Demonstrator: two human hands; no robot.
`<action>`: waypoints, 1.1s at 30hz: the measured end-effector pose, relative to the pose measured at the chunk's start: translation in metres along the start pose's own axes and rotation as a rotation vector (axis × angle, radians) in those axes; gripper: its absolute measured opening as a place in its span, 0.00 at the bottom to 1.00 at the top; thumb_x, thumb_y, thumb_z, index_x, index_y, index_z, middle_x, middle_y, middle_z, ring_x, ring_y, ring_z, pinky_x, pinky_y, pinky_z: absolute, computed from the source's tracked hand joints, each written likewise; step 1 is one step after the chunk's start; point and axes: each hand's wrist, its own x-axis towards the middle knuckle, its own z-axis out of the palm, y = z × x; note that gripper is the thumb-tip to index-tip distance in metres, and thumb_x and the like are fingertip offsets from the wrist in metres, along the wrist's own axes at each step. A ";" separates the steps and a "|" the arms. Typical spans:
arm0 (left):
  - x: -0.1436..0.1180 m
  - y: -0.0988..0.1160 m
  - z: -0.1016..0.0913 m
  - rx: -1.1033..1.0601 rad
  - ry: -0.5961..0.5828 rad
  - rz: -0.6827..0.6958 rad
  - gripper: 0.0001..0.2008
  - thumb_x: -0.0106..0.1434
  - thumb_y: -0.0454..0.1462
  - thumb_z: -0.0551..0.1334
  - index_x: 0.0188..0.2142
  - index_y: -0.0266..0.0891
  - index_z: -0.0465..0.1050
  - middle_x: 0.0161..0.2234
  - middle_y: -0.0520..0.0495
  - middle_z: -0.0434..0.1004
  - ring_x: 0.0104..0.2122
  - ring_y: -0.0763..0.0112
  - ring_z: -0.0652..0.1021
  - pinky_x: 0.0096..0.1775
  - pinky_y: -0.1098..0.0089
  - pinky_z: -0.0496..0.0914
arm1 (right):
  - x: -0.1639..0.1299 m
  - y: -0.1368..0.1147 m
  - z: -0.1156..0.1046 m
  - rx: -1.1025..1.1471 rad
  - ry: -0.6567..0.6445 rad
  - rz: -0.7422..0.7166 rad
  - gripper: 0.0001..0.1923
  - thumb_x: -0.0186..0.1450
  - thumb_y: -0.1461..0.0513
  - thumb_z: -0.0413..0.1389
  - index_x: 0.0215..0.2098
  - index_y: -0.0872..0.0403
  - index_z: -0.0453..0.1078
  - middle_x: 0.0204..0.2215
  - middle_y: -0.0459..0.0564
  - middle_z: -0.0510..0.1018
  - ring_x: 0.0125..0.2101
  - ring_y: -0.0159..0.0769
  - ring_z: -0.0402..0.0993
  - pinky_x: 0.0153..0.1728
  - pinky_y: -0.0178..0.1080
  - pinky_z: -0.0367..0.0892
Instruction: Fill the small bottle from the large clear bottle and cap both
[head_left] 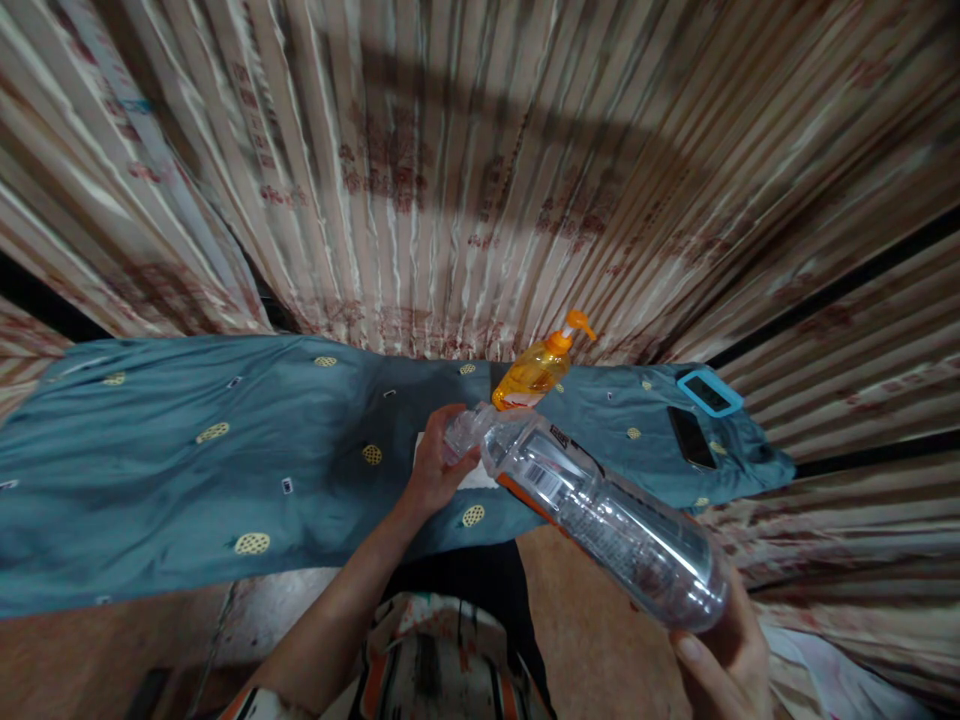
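A large clear plastic bottle (622, 530) with a barcode label lies tilted in the air. Its neck points down to the left and its base is raised toward me on the right. My right hand (724, 650) is wrapped round the base. At the neck end, my left hand (439, 465) is closed on a small clear plastic container (466, 430), against or very near the bottle's mouth; I cannot tell whether it is a cup or a small bottle. Just behind them stands an orange pump bottle (531, 375) with amber liquid. A white sheet (480, 477) shows partly beneath my left hand.
A blue-green cloth (165, 450) with pineapple prints covers the long table. To the right lie a dark phone (691, 437) and a blue-framed device (709, 392). Patterned curtains (450, 180) hang behind and at the sides, with dark bars (840, 285) by them.
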 end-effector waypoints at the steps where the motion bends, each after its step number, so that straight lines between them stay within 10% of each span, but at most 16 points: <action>1: 0.000 0.000 0.000 0.001 0.002 0.002 0.33 0.63 0.56 0.71 0.61 0.43 0.70 0.57 0.38 0.78 0.58 0.48 0.80 0.61 0.49 0.74 | 0.001 0.002 -0.002 -0.004 -0.012 -0.008 0.51 0.55 0.43 0.75 0.71 0.49 0.67 0.70 0.64 0.73 0.73 0.72 0.61 0.62 0.61 0.69; 33: -0.001 0.004 -0.001 -0.004 0.011 -0.019 0.34 0.62 0.56 0.72 0.60 0.44 0.70 0.57 0.39 0.78 0.58 0.48 0.80 0.61 0.50 0.74 | 0.004 0.017 -0.017 -0.033 -0.089 -0.063 0.44 0.62 0.45 0.72 0.72 0.45 0.67 0.70 0.60 0.74 0.71 0.67 0.66 0.58 0.58 0.74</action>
